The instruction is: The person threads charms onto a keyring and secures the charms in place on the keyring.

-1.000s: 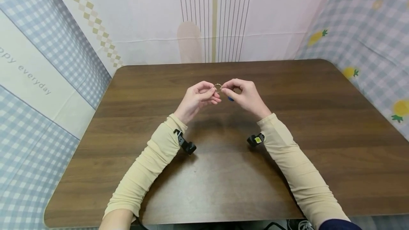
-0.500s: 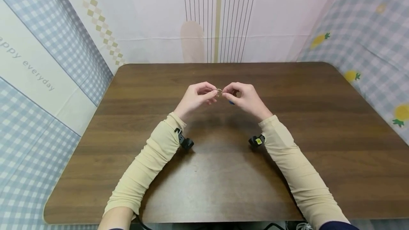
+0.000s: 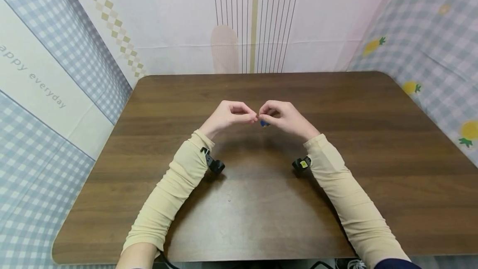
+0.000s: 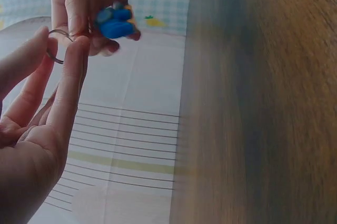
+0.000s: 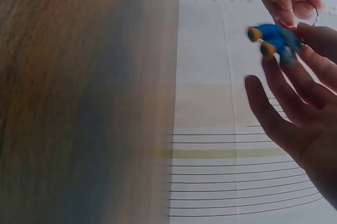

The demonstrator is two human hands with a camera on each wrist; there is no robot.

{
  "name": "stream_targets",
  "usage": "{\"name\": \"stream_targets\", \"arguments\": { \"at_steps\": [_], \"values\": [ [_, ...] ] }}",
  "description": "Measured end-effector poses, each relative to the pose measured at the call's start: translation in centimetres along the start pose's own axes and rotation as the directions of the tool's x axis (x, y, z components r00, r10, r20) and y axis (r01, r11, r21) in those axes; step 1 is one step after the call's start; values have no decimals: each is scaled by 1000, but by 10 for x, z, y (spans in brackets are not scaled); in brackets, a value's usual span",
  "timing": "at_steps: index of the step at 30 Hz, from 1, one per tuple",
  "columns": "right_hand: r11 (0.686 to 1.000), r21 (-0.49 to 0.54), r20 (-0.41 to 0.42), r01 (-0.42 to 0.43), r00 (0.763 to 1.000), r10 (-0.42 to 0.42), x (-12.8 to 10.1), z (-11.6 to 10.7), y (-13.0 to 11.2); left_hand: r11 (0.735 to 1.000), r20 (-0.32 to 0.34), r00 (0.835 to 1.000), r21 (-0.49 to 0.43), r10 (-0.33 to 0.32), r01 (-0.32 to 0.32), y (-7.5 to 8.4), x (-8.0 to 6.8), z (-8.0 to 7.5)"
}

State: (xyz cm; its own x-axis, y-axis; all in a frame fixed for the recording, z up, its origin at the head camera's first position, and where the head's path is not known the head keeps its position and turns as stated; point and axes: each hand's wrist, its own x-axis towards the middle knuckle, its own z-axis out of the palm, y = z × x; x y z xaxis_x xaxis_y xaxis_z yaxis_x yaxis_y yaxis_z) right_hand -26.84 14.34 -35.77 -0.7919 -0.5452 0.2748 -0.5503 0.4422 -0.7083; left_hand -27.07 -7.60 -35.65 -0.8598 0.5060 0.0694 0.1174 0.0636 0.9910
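Between thumb and fingers, my left hand pinches a thin metal key ring. Opposite it, fingertips almost meeting, my right hand pinches at the ring's side. A small blue figurine charm with orange feet dangles below the right fingertips; in the head view only a bit of its blue shows. From the right wrist, the ring's edge curves beside the left fingers. What links charm and ring is hidden by the fingertips. Both hands are raised above the brown table.
The wooden table spreads around and beneath the hands. A white patterned curtain hangs behind its far edge, with blue checked cloth to the sides. Small black cameras are strapped to both wrists, and a dark cable runs near the front edge.
Both hands have come slightly lower and nearer the person, and their fingertips have drawn closer together. The ring, visible between them earlier in the head view, is now mostly hidden.
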Motion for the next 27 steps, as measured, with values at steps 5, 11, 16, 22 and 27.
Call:
{"name": "stream_targets", "arguments": {
  "at_steps": [5,11,16,22,27],
  "values": [
    [999,24,119,-47,992,44,1,2,2,997,-4,999,70,-35,35,0,1,-1],
    [995,14,199,-94,976,90,1,3,4,994,2,999,101,-34,34,-4,3,0],
    [994,2,251,-111,962,107,1,3,6,983,-31,998,175,-50,55,-9,3,0],
    [994,-70,265,-82,959,98,1,5,9,967,-86,991,227,-99,116,-13,4,1],
    [990,-140,301,1,953,42,4,14,13,929,-86,981,317,-175,194,-16,6,2]
  ]
}}
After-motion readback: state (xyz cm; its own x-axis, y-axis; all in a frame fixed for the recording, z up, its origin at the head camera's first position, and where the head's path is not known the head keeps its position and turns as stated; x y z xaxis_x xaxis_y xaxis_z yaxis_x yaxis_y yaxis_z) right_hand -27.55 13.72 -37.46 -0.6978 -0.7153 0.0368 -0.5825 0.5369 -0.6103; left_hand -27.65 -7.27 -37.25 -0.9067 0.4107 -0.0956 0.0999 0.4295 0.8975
